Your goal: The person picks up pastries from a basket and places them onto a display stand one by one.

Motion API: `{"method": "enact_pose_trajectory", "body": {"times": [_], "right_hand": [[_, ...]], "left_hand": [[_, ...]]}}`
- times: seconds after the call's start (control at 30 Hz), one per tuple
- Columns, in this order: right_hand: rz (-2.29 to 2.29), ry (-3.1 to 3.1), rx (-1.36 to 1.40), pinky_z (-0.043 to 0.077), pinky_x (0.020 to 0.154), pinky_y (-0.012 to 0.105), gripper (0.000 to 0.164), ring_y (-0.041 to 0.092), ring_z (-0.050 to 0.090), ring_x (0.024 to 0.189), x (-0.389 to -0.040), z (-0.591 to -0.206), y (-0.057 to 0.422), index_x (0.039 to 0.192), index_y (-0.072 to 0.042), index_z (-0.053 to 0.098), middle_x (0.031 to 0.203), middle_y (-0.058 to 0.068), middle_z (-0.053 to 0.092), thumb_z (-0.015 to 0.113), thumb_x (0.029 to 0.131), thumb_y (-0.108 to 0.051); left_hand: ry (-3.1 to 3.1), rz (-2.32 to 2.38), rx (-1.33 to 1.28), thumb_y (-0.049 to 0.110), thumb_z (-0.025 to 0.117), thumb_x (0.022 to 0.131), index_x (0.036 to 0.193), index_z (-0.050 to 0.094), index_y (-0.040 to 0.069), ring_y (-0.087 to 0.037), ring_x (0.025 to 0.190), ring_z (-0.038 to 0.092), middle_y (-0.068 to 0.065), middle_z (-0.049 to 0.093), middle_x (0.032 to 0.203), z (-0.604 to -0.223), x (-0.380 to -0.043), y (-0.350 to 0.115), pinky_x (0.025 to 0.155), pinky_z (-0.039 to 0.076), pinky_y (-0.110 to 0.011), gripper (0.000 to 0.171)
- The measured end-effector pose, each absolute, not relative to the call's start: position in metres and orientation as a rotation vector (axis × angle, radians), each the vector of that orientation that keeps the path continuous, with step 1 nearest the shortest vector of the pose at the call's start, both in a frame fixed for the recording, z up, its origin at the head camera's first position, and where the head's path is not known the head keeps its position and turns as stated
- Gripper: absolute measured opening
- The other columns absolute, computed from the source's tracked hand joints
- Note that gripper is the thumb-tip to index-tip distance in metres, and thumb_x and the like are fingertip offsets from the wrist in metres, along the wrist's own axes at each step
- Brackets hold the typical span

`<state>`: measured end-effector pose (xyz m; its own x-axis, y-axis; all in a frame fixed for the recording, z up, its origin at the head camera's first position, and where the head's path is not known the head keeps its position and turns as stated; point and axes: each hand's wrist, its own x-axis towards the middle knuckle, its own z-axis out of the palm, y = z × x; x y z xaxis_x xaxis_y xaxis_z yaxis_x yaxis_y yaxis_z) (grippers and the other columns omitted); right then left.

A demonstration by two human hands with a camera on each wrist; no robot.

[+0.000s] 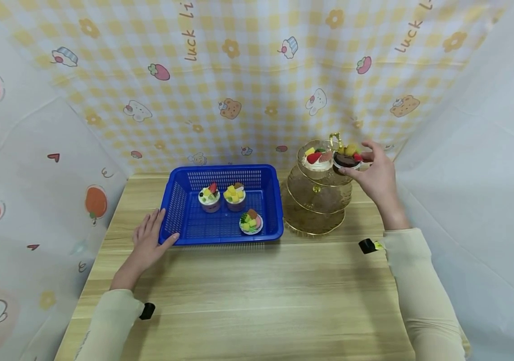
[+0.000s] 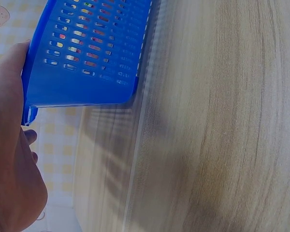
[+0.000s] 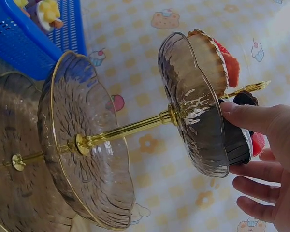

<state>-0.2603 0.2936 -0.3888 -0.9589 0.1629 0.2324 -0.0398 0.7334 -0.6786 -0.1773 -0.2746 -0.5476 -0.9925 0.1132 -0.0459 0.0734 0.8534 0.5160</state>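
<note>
My right hand (image 1: 377, 173) pinches a dark chocolate toy dessert cup (image 1: 346, 160) with fruit on top, between thumb and fingers. The cup is at the right side of the top plate of a three-tier cake stand (image 1: 317, 220). Through the clear plate in the right wrist view, the dark cup (image 3: 232, 137) shows beside a cream-topped toy dessert cup (image 3: 203, 63). With relaxed fingers, my left hand (image 1: 149, 238) rests on the front left corner of a blue plastic basket (image 1: 221, 240), thumb lying along its rim.
Inside the basket are a toy dessert cup with a strawberry (image 1: 209, 200), another with yellow cubes (image 1: 235, 196), and a third, plate-like one (image 1: 251, 223) near the front right. The stand is close to the basket's right side. A checked cloth (image 1: 257, 100) hangs behind the wooden table (image 1: 257, 301).
</note>
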Motion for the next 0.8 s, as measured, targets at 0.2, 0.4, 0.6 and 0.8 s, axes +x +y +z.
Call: {"method": "enact_pose_trajectory", "body": {"times": [0.2, 0.4, 0.6, 0.8], "right_hand": [[1.063, -2.670, -0.085, 0.046, 0.097, 0.058, 0.089, 0.043, 0.056, 0.123, -0.260, -0.389, 0.293, 0.150, -0.011, 0.037, 0.131, 0.027, 0.062, 0.084, 0.078, -0.034], [1.043, -2.667, -0.032, 0.044, 0.098, 0.060, 0.090, 0.044, 0.055, 0.124, -0.257, -0.392, 0.295, 0.151, -0.011, 0.036, 0.132, 0.029, 0.060, 0.084, 0.078, -0.032], [1.044, -2.694, -0.009, 0.042, 0.101, 0.062, 0.096, 0.046, 0.052, 0.126, -0.254, -0.391, 0.299, 0.154, -0.014, 0.030, 0.136, 0.030, 0.056, 0.084, 0.078, -0.034], [1.032, -2.757, -0.021, 0.036, 0.105, 0.066, 0.105, 0.050, 0.043, 0.134, -0.248, -0.381, 0.303, 0.158, -0.021, 0.018, 0.148, 0.026, 0.048, 0.083, 0.078, -0.041]], "left_hand": [[2.951, 0.816, 0.146, 0.054, 0.051, 0.097, 0.161, -0.001, 0.016, -0.047, 0.152, -0.006, -0.023, 0.002, 0.166, -0.548, -0.177, -0.275, 0.111, -0.001, -0.075, 0.091], [2.949, 0.816, 0.147, 0.055, 0.051, 0.097, 0.161, -0.002, 0.017, -0.046, 0.153, -0.007, -0.023, 0.002, 0.166, -0.548, -0.177, -0.275, 0.112, -0.001, -0.075, 0.091], [2.950, 0.820, 0.145, 0.055, 0.050, 0.097, 0.161, -0.002, 0.018, -0.046, 0.152, -0.007, -0.023, 0.002, 0.166, -0.549, -0.178, -0.275, 0.112, -0.002, -0.075, 0.091], [2.948, 0.824, 0.149, 0.055, 0.051, 0.097, 0.161, -0.002, 0.017, -0.046, 0.152, -0.007, -0.023, 0.001, 0.166, -0.550, -0.178, -0.276, 0.111, -0.002, -0.075, 0.091]]}}
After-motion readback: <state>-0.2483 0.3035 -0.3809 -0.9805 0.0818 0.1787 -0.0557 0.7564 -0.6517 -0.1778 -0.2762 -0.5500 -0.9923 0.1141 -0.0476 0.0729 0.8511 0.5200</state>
